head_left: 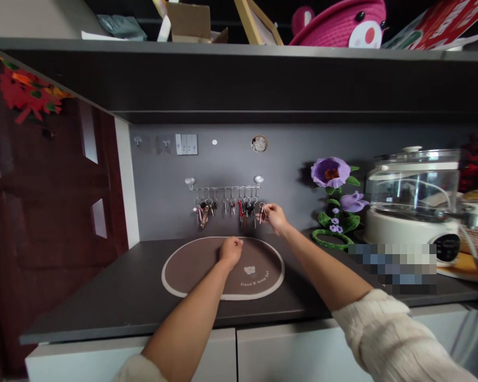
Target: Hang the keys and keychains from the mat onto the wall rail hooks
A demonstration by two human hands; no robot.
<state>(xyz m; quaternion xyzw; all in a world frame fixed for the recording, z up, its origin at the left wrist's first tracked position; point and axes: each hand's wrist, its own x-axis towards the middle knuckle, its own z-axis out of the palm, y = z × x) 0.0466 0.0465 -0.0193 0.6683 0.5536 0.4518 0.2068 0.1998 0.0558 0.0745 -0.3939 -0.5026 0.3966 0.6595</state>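
The right hand [276,217] is held up against the grey back wall, at the right end of the key rack [223,188]. Its fingers are drawn narrow into a pinch, and a key [262,213] is gripped between thumb and fingertips. The key hangs from a metal ring under the last hook of the rail; a thin metal shank and a reddish part are seen, but finer detail is too small to be made out.

The left hand [231,250] is curled into a loose fist, knuckles forward, and is rested on or just above the brown oval mat [191,265]; whether anything is enclosed in it cannot be told.

More bunches of keys [207,207] are hung along the rail to the left of the pinched one, some with red and black tags. The mat is laid on a dark countertop [103,297] directly below the rack. A purple crocheted flower [330,172] is stood to the right of the rack, and a white appliance with a glass lid [414,201] beyond it. A row of light switches [186,144] is set above the rack.
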